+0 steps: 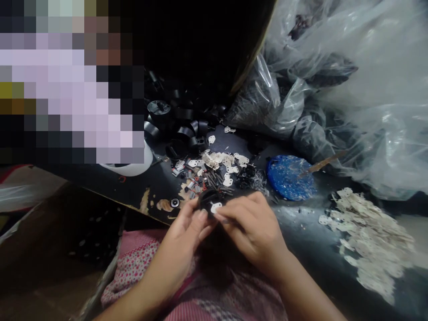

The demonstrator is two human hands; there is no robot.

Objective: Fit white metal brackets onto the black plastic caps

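Close to the table's near edge, my left hand [190, 225] is closed round a round black plastic part [207, 199], its hollow side facing up. The fingers of my right hand [253, 223] pinch a small whitish flat plate [216, 207] over that part; whether the plate rests in it I cannot tell. Just beyond my hands lie a loose pile of similar white plates [219, 159], dark springs [211, 179] and small metal cylinders with red ends [191, 185]. Tiny black pieces [249, 178] are heaped beside them.
A blue round lid [290, 178] with a thin stick [326, 162] on it lies to the right. Further right spreads a large heap of white plates [374, 245]. Clear plastic bags [334, 89] fill the back right. Black round parts [187, 116] are piled behind. Blurred-out squares cover the upper left.
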